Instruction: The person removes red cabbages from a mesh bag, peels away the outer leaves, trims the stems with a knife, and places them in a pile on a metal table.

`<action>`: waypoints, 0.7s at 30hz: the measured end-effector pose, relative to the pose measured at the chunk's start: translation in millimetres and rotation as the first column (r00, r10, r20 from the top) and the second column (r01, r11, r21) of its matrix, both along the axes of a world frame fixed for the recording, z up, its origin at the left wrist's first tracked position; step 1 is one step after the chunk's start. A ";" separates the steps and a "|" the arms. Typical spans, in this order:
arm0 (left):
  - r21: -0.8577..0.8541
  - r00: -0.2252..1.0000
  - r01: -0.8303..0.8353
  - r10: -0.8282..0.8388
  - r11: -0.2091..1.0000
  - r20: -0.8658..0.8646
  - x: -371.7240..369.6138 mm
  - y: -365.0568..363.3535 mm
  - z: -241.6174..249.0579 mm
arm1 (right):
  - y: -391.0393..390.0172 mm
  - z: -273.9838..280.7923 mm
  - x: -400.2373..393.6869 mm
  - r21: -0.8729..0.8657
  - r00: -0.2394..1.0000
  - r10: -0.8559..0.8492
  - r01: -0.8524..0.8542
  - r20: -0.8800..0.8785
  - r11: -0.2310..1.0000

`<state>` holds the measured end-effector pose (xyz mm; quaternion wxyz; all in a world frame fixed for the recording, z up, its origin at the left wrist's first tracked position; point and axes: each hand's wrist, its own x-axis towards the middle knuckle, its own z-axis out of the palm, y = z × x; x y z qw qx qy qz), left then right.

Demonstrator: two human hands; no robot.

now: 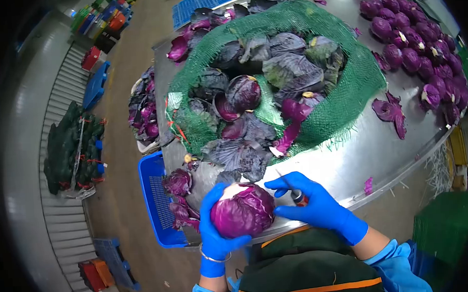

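A trimmed red cabbage (245,211) rests in my left hand (212,239), whose blue-gloved fingers curl round its left side and underneath. Its pale cut stem end faces up and away from me. My right hand (322,207), also gloved in blue, is closed round a small knife (299,198) with a dark and reddish handle. The thin blade points up and left, just right of the cabbage. Beyond my hands, a green mesh sack (343,108) lies spread open, holding dark outer leaves (293,71) and an untrimmed red cabbage (243,92).
Peeled red cabbages (408,36) are heaped on the right of the metal table (346,166). Loose leaves (391,114) lie beside them. A blue basket (158,224) stands at the table's left edge, near a container of leaves (145,111). Full green sacks (73,149) stand by the wall.
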<state>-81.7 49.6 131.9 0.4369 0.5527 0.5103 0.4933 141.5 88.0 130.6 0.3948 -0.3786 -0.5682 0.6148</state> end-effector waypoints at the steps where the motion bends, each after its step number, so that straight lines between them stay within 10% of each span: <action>1: -0.002 1.000 0.007 -0.007 1.000 0.008 1.5 1.1 5.4 | 0.4 3.5 -2.7 0.087 0.999 -0.012 0.008 0.050 0.996; 3: 0.286 0.913 0.170 -0.042 0.943 -0.406 2.9 5.7 21.9 | -2.4 6.2 -8.4 0.123 0.991 -0.101 0.090 0.085 0.988; 11: 0.425 0.771 0.317 0.030 0.848 -0.636 8.8 -1.9 33.8 | -6.3 -2.9 -7.2 0.248 0.897 -0.362 0.302 0.253 0.921; 13: 0.448 0.803 0.297 0.033 0.844 -0.594 7.3 -2.6 25.5 | -3.2 6.4 1.3 -0.592 0.964 -0.261 0.179 -0.055 0.785; 17: 0.344 0.936 0.067 0.060 0.936 -0.346 4.6 -8.2 2.0 | -4.4 2.6 6.2 -0.667 0.947 -0.316 0.195 -0.065 0.720; 20: -0.049 0.891 -0.258 0.257 0.965 0.375 21.0 -9.2 -9.3 | -5.6 -0.2 13.2 -0.708 0.909 -0.407 0.231 -0.088 0.668; 21: -0.048 0.891 -0.259 0.258 0.965 0.374 20.1 -8.5 -12.9 | -6.6 -3.7 17.7 -0.708 0.909 -0.406 0.229 -0.089 0.668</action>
